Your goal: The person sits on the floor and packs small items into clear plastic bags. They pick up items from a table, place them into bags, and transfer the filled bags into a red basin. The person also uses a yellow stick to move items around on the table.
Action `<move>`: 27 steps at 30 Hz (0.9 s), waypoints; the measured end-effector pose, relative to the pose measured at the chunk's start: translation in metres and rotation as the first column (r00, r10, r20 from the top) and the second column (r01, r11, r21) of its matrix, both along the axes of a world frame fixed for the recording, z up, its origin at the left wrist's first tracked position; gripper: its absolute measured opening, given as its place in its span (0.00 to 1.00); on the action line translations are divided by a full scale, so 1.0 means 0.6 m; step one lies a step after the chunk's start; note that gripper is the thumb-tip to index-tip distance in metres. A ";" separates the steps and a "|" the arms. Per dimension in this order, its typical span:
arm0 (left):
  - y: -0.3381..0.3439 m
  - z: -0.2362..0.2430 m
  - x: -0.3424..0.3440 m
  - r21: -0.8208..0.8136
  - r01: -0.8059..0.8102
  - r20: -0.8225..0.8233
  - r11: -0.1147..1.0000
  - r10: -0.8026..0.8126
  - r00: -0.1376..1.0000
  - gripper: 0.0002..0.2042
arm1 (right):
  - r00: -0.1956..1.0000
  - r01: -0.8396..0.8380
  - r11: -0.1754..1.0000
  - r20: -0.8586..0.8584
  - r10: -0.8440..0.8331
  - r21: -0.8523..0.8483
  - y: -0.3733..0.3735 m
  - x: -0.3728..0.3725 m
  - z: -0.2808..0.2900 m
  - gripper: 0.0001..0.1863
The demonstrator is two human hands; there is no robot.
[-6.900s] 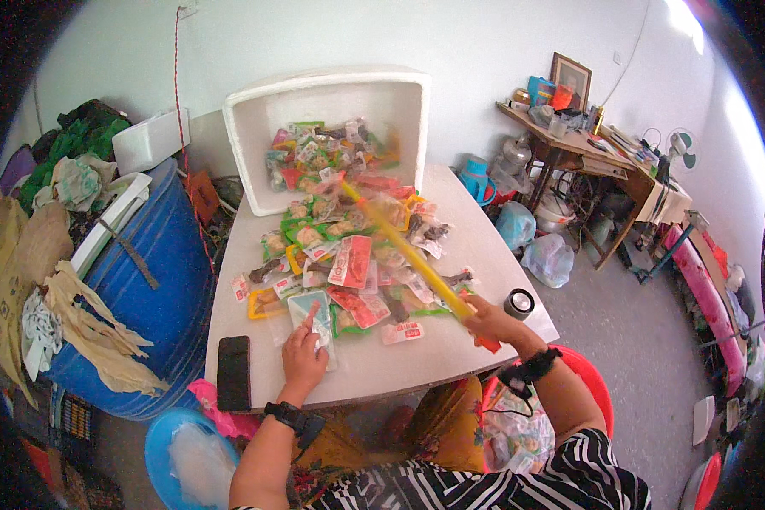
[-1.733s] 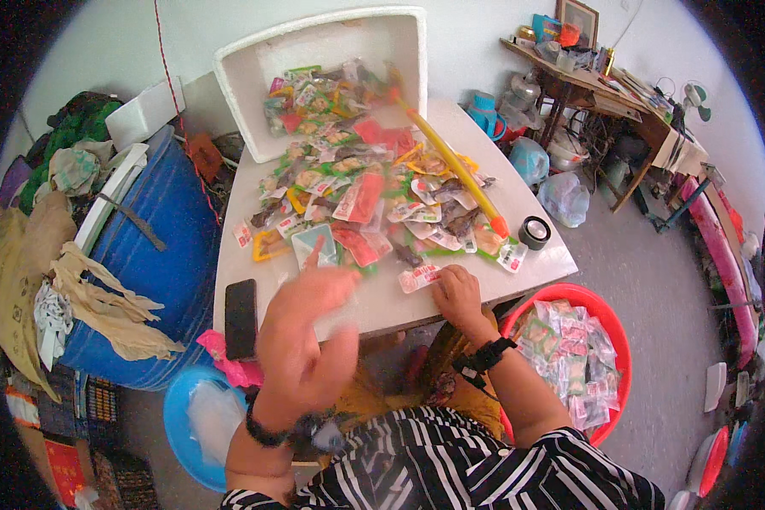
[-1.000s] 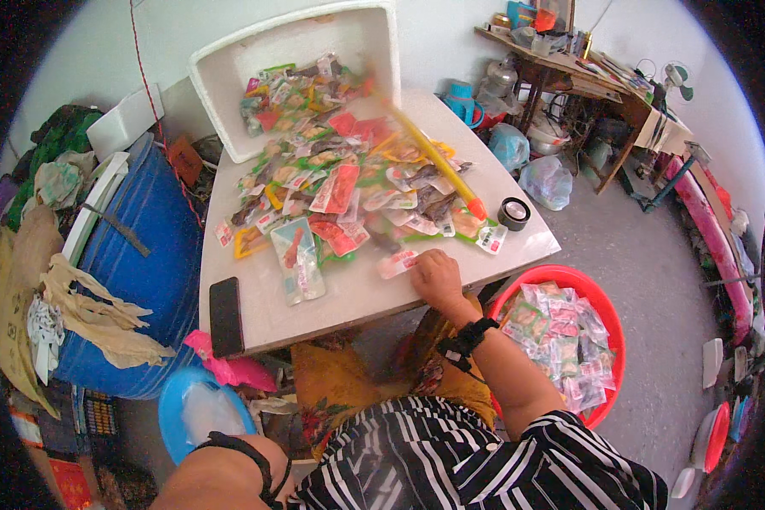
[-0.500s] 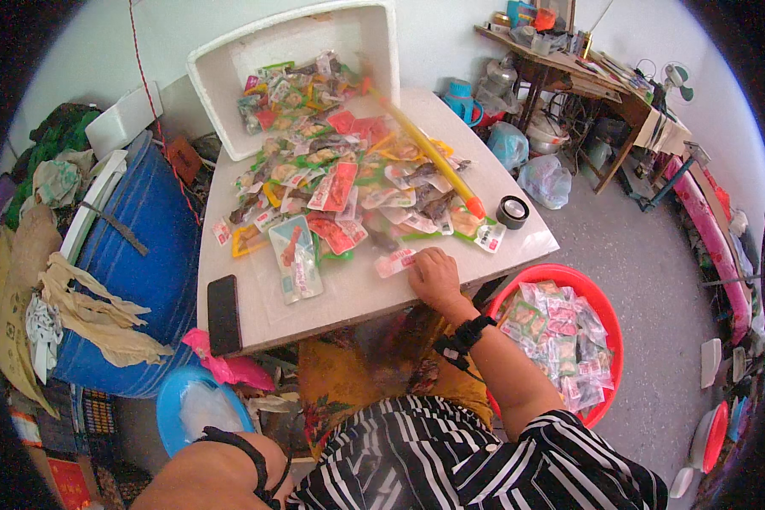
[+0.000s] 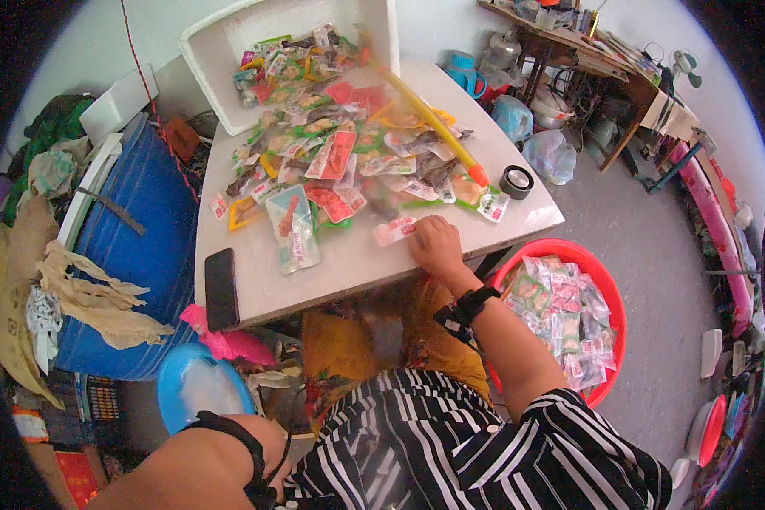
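At the table's near edge, my right hand has its fingers curled on the end of a small clear packet with red print, which lies flat on the tabletop. Beyond it spreads a heap of sealed snack packets in red, green, yellow and clear film. A larger pale pouch lies left of my hand, at the front of the heap. My left arm comes in at the lower left with a black strap round it; its hand does not show.
A white foam box lies tipped behind the heap. A yellow tube with orange ends rests across the packets, beside a black tape roll. A phone lies front left. A red basin of packets stands right, a blue barrel left.
The whole view has shifted a little, with the table now higher in the picture. My right hand stays at the same small packet. My left arm has shifted slightly.
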State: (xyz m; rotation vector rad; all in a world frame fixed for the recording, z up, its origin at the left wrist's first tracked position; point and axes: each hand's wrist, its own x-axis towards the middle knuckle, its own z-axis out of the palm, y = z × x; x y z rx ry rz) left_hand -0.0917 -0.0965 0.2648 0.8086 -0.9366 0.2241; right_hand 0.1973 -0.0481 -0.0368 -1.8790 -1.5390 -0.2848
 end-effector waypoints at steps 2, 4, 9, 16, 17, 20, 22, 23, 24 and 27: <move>0.008 -0.004 0.012 -0.016 0.055 0.012 0.998 -0.055 0.998 0.15 | 1.000 0.021 0.999 0.008 -0.020 -0.032 0.003 -0.002 -0.007 0.08; 0.020 -0.009 0.026 0.001 0.081 0.043 0.997 -0.081 0.996 0.16 | 1.000 0.028 0.999 0.015 -0.027 -0.038 0.005 -0.003 -0.007 0.08; 0.016 -0.033 0.019 -0.044 -0.261 0.041 0.964 0.263 0.964 0.16 | 1.000 -0.010 0.999 0.020 0.009 0.031 -0.001 -0.002 -0.002 0.08; 0.061 -0.138 0.001 0.084 -0.700 -0.228 0.709 0.697 0.680 0.03 | 0.999 0.034 0.999 0.008 -0.034 -0.025 -0.004 -0.001 -0.007 0.08; 0.065 -0.153 -0.002 0.121 -0.797 -0.328 0.591 0.782 0.530 0.03 | 1.000 0.029 1.000 0.003 -0.029 -0.008 -0.004 0.000 -0.010 0.09; 0.104 -0.228 -0.022 0.198 -0.879 -0.553 0.434 0.790 0.265 0.08 | 1.000 0.013 1.000 0.011 -0.013 0.021 -0.008 0.001 -0.014 0.12; 0.133 -0.296 -0.063 0.268 -0.909 -0.650 0.319 0.757 0.074 0.07 | 1.000 0.026 0.999 -0.006 -0.026 0.034 -0.005 -0.003 -0.011 0.15; 0.144 -0.330 -0.086 0.290 -0.924 -0.681 0.247 0.732 -0.018 0.05 | 1.000 0.030 0.999 -0.007 -0.030 0.039 -0.006 -0.006 -0.008 0.15; 0.153 -0.362 -0.111 0.316 -0.932 -0.708 0.176 0.698 -0.109 0.04 | 0.999 0.035 0.998 -0.010 -0.034 0.043 -0.008 -0.008 -0.004 0.16; 0.165 -0.455 -0.207 0.541 -0.835 -0.631 -0.103 0.607 -0.484 0.02 | 1.000 0.024 0.999 0.007 -0.024 0.048 -0.002 -0.011 -0.003 0.13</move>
